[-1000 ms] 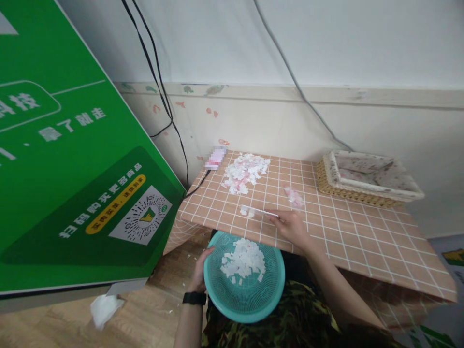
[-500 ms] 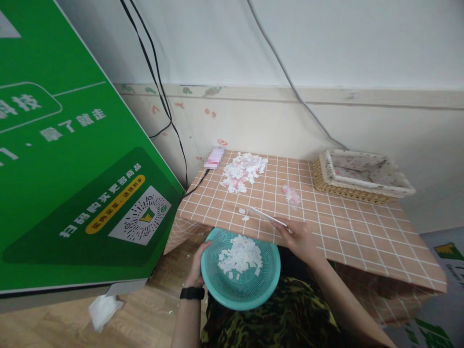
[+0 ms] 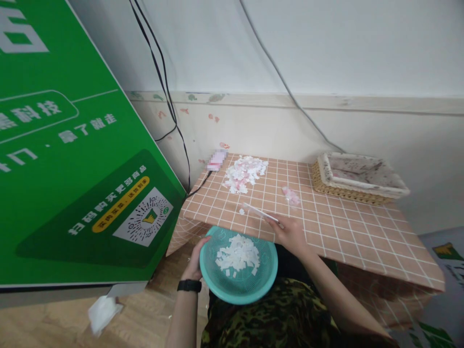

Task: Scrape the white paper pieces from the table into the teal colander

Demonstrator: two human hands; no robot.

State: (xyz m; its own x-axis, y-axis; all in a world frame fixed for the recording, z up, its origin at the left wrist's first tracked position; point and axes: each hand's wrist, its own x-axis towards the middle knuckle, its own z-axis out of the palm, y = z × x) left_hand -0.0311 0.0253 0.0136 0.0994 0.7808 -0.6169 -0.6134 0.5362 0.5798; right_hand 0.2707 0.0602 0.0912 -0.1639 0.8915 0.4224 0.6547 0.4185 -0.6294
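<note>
My left hand point(image 3: 196, 256) grips the left rim of a teal plastic colander point(image 3: 237, 291) held at the table's front edge. Small white paper-like scraps point(image 3: 237, 255) lie heaped inside it. A thin, flat white card-like piece point(image 3: 260, 212), seen nearly edge-on, is in my right hand point(image 3: 291, 234) just over the tabletop. By its far-left end lies a small white scrap point(image 3: 241, 211) on the cloth. Further back sits a spread pile of white and pinkish scraps point(image 3: 246, 173), and a smaller pink cluster point(image 3: 291, 196) lies to its right.
A checked brown cloth point(image 3: 348, 227) covers the table. On its back right stands a lined wicker basket point(image 3: 321, 182); a phone-like, blurred item point(image 3: 217, 160) with a cable lies back left. A large green printed panel point(image 3: 79, 193) stands at left, and a white bag-like thing point(image 3: 103, 311) lies on the floor.
My right hand has moved slightly left with the card-like piece. Two scraps showed near its end before; only one shows now. The view has shifted a little; my left hand keeps holding the colander.
</note>
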